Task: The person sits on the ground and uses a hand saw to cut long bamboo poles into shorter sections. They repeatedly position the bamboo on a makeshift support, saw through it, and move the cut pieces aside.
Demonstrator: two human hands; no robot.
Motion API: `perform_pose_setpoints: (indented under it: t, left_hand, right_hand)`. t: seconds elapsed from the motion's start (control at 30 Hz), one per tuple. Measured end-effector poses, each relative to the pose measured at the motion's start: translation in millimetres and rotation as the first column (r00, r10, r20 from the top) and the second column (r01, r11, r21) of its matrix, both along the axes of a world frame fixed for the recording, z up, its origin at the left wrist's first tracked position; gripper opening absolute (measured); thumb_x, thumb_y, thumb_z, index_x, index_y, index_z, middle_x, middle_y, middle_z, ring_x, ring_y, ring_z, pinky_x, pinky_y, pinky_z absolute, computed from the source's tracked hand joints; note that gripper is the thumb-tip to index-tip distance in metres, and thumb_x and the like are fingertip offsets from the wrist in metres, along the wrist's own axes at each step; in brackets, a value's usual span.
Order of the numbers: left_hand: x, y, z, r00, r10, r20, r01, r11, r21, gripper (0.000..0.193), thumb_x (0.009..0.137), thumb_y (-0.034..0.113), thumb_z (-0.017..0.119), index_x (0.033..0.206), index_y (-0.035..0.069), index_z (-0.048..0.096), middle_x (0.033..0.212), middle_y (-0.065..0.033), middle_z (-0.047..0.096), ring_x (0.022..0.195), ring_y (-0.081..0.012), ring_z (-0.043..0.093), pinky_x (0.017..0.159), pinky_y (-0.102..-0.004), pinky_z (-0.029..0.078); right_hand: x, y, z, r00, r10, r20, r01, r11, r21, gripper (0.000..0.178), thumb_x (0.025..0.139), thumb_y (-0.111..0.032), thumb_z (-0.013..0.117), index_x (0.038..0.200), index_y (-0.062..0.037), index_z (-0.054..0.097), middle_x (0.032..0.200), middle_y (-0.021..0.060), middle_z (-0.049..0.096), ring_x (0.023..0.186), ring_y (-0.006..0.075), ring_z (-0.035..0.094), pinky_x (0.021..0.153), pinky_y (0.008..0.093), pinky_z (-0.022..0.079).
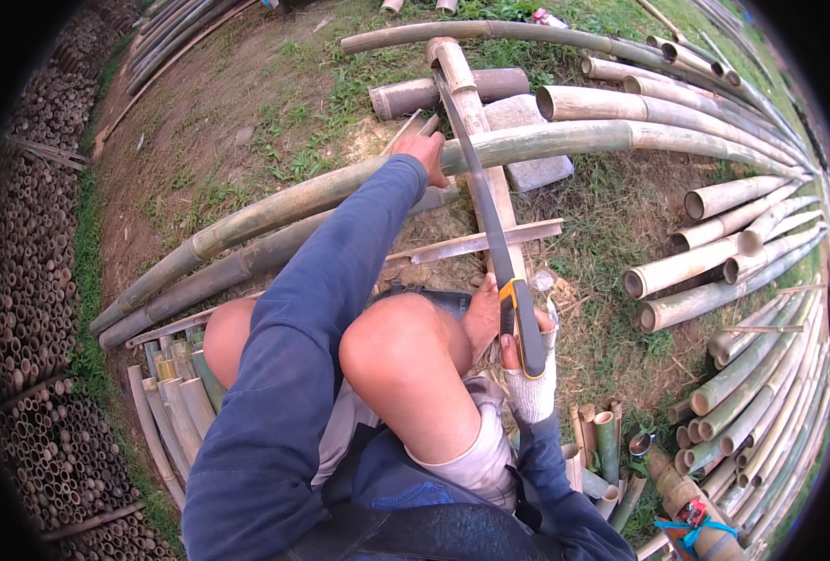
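A handsaw (486, 201) with a long dark blade and a yellow-and-black handle lies across a long greenish bamboo pole (546, 138). My right hand (533, 369), in a pale knitted glove with bare fingertips, is closed round the saw's handle near my foot. Left of the blade, my bare left hand (422, 157) grips the pole from above. Whether the teeth have entered the bamboo, I cannot tell. The pole rests across a pale bamboo beam (499, 201), beside a grey stone block (530, 140).
A short thick bamboo piece (449, 92) lies beneath the beam's far end. Cut bamboo poles (705, 252) spread along the right. Short tubes (186, 402) stand at my left, and stacked bamboo (32, 280) fills the far left. A split strip (476, 245) crosses the beam.
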State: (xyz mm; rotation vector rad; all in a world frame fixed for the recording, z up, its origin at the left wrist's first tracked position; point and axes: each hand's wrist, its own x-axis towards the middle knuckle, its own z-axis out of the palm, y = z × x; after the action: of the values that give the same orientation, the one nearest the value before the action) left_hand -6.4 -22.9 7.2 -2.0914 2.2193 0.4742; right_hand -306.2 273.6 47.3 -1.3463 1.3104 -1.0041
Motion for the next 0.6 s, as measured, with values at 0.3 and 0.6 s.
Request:
perform_pose_setpoints:
  t: [0.3, 0.6]
  left_hand:
    - [1.5, -3.3, -13.0, 0.999, 0.048, -0.025, -0.048, 0.999, -0.009, 0.091, 0.068, 0.048, 0.096, 0.142, 0.010, 0.059, 0.128, -0.0202, 0.073, 0.121, -0.0389, 0.070, 0.107, -0.0474, 0.055]
    - [11.0, 5.6, -16.1, 0.997, 0.031, 0.070, -0.025, 0.995, -0.094, 0.095, 0.067, 0.042, 0.094, 0.147, 0.008, 0.055, 0.123, -0.0212, 0.075, 0.115, -0.0367, 0.073, 0.104, -0.0464, 0.058]
  right_hand:
    - [35.7, -62.2, -9.0, 0.989, 0.061, -0.133, -0.075, 0.992, -0.104, 0.048, 0.100, -0.010, 0.067, 0.144, -0.0024, 0.051, 0.130, 0.0122, 0.059, 0.112, 0.0193, 0.060, 0.100, 0.0372, 0.051]
    - [19.3, -11.7, -23.2, 0.998, 0.054, -0.045, -0.061, 0.983, -0.174, 0.061, 0.094, 0.000, 0.066, 0.152, 0.0002, 0.046, 0.138, 0.0174, 0.061, 0.121, 0.0242, 0.064, 0.103, 0.0362, 0.053]
